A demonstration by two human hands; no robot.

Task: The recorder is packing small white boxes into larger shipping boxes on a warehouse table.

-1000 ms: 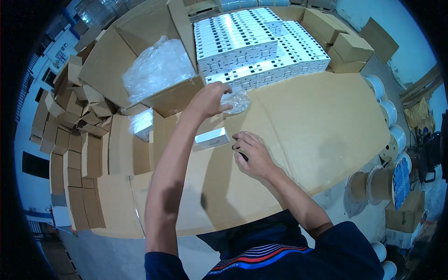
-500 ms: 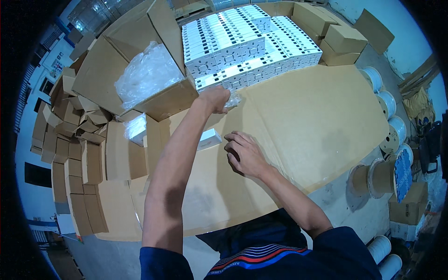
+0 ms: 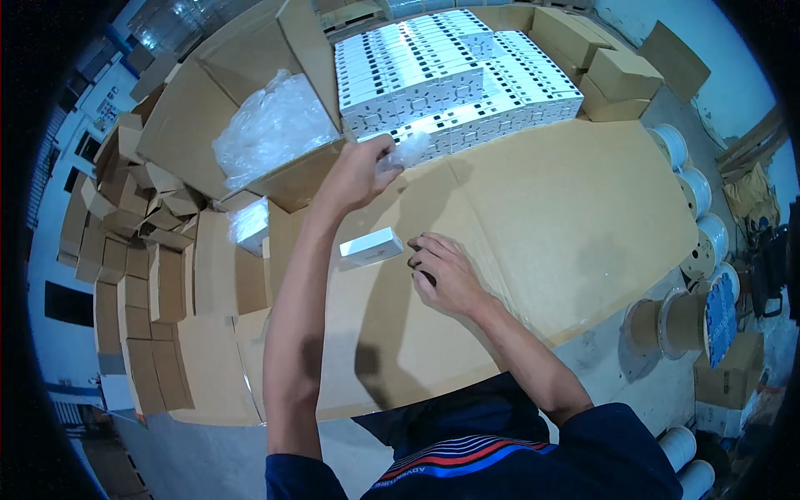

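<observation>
We note the small white box (image 3: 372, 247) lying flat on the cardboard-covered table (image 3: 567, 208), long axis running left to right, slightly tilted. It sits just left of our right hand (image 3: 442, 271), whose fingers curl down onto the table, apparently on a small dark item; whether they grip it we cannot tell. The left hand (image 3: 362, 171) is raised farther off, beyond the box, pinching a clear plastic bag (image 3: 408, 152). The right hand is the nearer.
</observation>
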